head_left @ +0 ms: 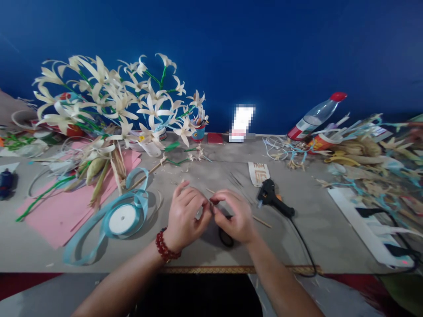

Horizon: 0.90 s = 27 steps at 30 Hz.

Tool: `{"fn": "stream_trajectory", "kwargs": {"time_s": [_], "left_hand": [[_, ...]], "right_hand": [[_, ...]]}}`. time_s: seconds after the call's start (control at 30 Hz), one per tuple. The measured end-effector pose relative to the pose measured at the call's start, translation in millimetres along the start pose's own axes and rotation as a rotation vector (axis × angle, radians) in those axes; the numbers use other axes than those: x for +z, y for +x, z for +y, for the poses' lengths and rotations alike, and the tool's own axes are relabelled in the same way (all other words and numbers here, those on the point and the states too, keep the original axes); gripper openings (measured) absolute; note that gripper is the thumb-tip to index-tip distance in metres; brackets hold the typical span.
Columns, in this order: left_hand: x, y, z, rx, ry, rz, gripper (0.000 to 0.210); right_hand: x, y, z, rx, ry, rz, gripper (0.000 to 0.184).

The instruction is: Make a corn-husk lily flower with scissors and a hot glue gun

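Note:
My left hand (pixel 189 213), with a red bead bracelet at the wrist, and my right hand (pixel 233 215) meet fingertip to fingertip over the middle of the table. Both are pinched closed around something small between them; my fingers hide it too much to name. Beneath my right hand the dark loop handle of what looks like scissors (pixel 226 240) shows. A thin stick (pixel 262 221) lies partly under that hand. Just right of it rests a black glue gun (pixel 272 197). To the left of my left hand is a spool of blue ribbon (pixel 122 220), partly unwound.
White handmade flowers (pixel 122 103) on green stems fill the back left. Pink paper sheets (pixel 59 220) lie below them. A tilted bottle (pixel 315 118), tangled dried husks (pixel 360 152) and a white power strip (pixel 366 229) occupy the right. The glue gun's cord (pixel 304 246) runs over the front edge.

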<state>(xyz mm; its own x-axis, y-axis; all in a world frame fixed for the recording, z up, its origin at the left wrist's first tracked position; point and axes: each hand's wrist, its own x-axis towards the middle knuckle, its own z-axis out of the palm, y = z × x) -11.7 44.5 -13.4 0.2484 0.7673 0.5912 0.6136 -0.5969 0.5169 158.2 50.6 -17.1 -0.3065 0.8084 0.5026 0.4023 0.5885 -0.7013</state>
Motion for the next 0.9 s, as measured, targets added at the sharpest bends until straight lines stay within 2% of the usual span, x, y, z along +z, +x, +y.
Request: {"fn": "stream_trajectory", "kwargs": {"time_s": [0.13, 0.3, 0.57, 0.67, 0.8, 0.83, 0.9], "left_hand": [[0.3, 0.1, 0.3, -0.006, 0.007, -0.002, 0.012], [1.7, -0.3, 1.2, 0.009, 0.011, -0.014, 0.010], [2.6, 0.8, 1.6, 0.007, 0.015, -0.012, 0.011], [0.1, 0.7, 2.1, 0.002, 0.004, 0.002, 0.012], [-3.2, 0.8, 2.3, -0.026, -0.013, 0.016, 0.013], [-3.3, 0.9, 2.1, -0.032, -0.006, 0.009, 0.013], [-2.4, 0.9, 1.5, -0.035, 0.015, -0.013, 0.012]], "right_hand": [[-3.4, -0.3, -0.7, 0.012, 0.053, -0.040, 0.022], [1.9, 0.1, 1.0, 0.053, -0.006, -0.002, 0.005], [6.7, -1.4, 4.9, 0.059, -0.025, 0.033, 0.010], [1.7, -2.5, 12.0, 0.074, -0.063, 0.100, 0.011], [-11.7, -3.7, 18.4, 0.082, -0.115, 0.284, 0.010], [-13.7, -3.8, 17.5, 0.065, -0.093, 0.288, 0.009], [-13.7, -3.6, 12.9, 0.012, -0.041, 0.206, 0.011]]}}
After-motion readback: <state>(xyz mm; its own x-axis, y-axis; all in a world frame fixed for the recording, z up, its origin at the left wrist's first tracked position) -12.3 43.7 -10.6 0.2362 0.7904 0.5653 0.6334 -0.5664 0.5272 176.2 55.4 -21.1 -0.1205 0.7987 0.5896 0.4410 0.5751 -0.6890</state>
